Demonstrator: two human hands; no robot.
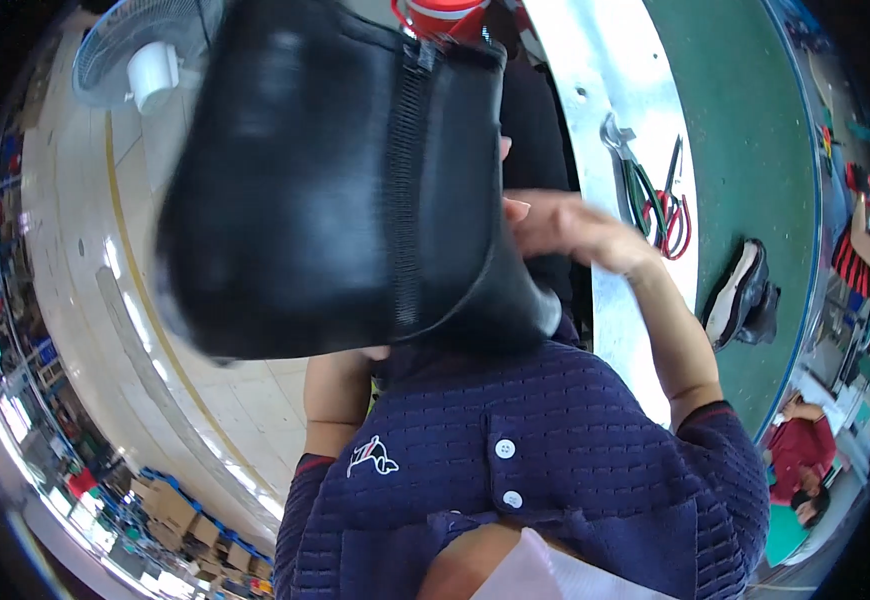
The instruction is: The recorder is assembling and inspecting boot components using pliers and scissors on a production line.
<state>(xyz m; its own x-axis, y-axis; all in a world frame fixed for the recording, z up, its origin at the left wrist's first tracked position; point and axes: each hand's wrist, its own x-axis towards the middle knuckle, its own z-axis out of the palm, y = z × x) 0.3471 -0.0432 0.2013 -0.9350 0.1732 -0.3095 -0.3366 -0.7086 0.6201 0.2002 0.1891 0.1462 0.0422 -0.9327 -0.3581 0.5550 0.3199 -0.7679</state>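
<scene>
A large black leather boot [335, 180] with a zipper down its side is held up close to the camera and fills the upper middle. My right hand [567, 225] is blurred and grips the boot's right edge, fingers against the leather. My left forearm [335, 392] rises from my dark blue shirt and disappears under the boot, which hides my left hand.
To the right runs a shiny metal bench edge [615, 110] beside a green belt [745, 140]. Scissors with red and green handles [663, 205] lie on the metal. A black shoe [745, 295] rests on the belt. A fan [150, 55] stands top left, another person [800, 450] sits lower right.
</scene>
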